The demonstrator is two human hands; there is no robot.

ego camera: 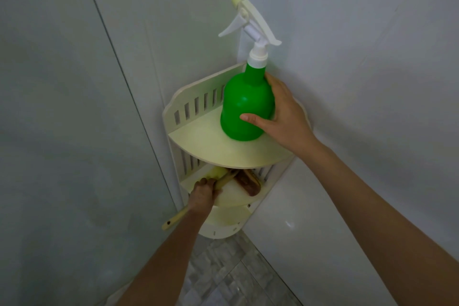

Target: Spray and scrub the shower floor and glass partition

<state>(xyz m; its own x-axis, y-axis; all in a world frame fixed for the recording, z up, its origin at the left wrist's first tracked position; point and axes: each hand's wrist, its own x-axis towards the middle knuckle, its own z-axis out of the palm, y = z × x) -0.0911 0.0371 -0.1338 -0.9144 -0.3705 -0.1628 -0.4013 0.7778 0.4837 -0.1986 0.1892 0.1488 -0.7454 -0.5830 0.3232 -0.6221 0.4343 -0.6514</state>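
Note:
A green spray bottle with a white trigger head stands on the top tier of a cream corner shelf. My right hand grips the bottle's body from the right, thumb across its front. On the middle tier lies a scrub brush with a brown head and a pale wooden handle. My left hand holds that handle, whose end sticks out below the wrist. The glass partition fills the left side. Grey mosaic shower floor shows at the bottom.
White tiled walls meet in the corner behind the shelf. A lower third tier of the shelf sits just above the floor. A yellowish sponge-like item lies on the middle tier beside the brush.

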